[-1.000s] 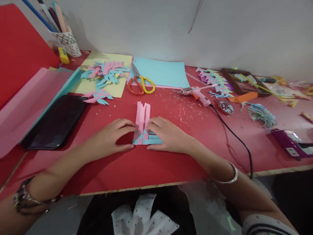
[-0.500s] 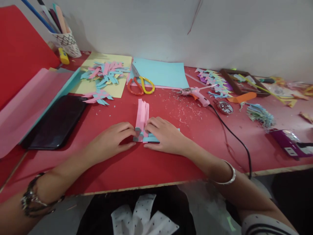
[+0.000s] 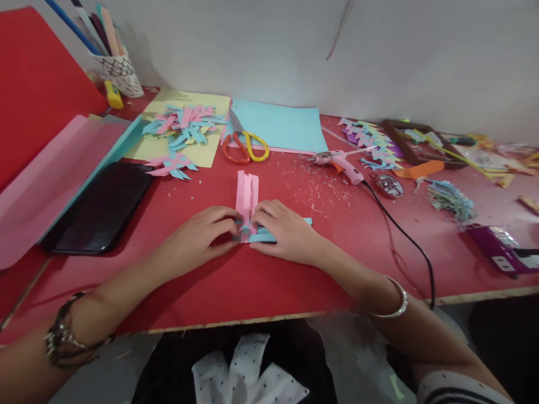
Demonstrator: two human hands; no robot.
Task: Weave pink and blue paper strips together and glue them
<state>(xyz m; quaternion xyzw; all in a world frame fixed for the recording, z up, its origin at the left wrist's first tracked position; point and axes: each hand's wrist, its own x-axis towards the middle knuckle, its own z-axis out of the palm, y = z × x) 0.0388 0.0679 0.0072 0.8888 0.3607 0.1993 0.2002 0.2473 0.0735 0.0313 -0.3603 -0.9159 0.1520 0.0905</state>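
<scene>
Pink paper strips [image 3: 247, 193] stand out away from me on the red table, crossed at their near end by blue paper strips [image 3: 264, 234] that run to the right. My left hand [image 3: 213, 231] has its curled fingertips on the left end of the crossing, thumb below and fingers above, closed on the blue strip there. My right hand [image 3: 286, 231] lies over the blue strips, its fingers bent and pressing at the right side of the crossing. The strips' parts under both hands' fingertips are hidden.
Scissors [image 3: 245, 147] and a pink glue gun [image 3: 339, 164] with a black cord lie beyond my hands. Cut strips [image 3: 185, 124] are heaped on yellow paper, near blue sheets [image 3: 278, 126]. A black phone [image 3: 99, 207] lies left; a purple power strip [image 3: 503, 247] is right.
My left fingers have closed in on the crossing, and the blue strip there lies flatter across the pink ones. My right hand stays in place; the view has shifted slightly.
</scene>
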